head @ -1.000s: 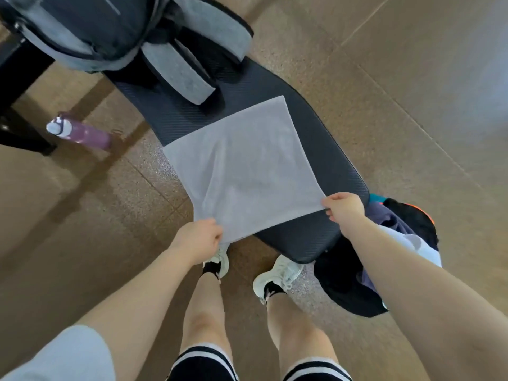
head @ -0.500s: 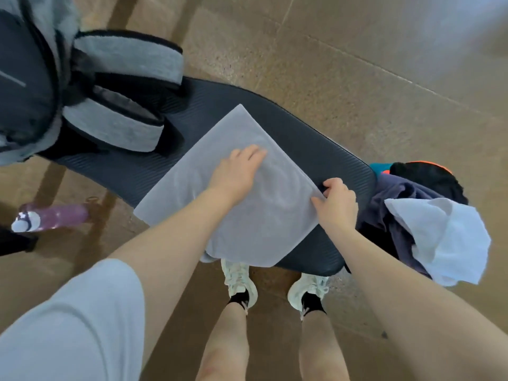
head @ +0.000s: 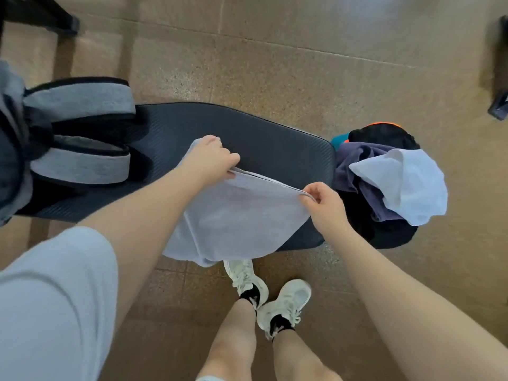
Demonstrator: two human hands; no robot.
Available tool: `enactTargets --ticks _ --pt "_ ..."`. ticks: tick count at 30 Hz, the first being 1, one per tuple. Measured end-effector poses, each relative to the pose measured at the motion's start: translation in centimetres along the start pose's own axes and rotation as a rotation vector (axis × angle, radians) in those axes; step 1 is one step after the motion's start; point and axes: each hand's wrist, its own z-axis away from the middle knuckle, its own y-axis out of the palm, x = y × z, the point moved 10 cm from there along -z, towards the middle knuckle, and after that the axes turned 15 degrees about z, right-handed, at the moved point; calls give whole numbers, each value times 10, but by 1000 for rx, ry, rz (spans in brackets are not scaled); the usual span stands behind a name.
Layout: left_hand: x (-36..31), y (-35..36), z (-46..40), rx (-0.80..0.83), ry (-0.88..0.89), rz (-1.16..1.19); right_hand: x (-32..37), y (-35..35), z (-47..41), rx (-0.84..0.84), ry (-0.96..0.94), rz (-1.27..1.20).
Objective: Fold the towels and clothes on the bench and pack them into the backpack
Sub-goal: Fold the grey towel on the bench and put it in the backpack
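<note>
Backpack (head: 68, 138) contents not visible (only straps show). Grey towel (head: 233, 218) now doubled over on bench (head: 275, 144); left hand (head: 211, 160) no longer flat, both it and right hand (head: 324, 204) pinch the edge.

left hand (head: 210, 160): fingers pinched | right hand (head: 323, 206): fingers pinched | arms extended
</note>
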Motion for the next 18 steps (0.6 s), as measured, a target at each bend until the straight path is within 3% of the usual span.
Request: enactTargets --ticks 6,8,12,15,18 --pt "-29 -25 94 -182 23 99 -18 -19 80 150 55 -206" --pt "-43 -19 131 -198 60 59 -29 -24 110 197 57 -207" --pt "-59 -15 188 -160 -51 53 -41 -39 158 270 27 -192" --pt "-51 -22 211 -216 -210 316 -40 -57 170 240 24 -188" --pt "-34 -39 223 -395 -325 666 -27 -76 160 121 6 -204"
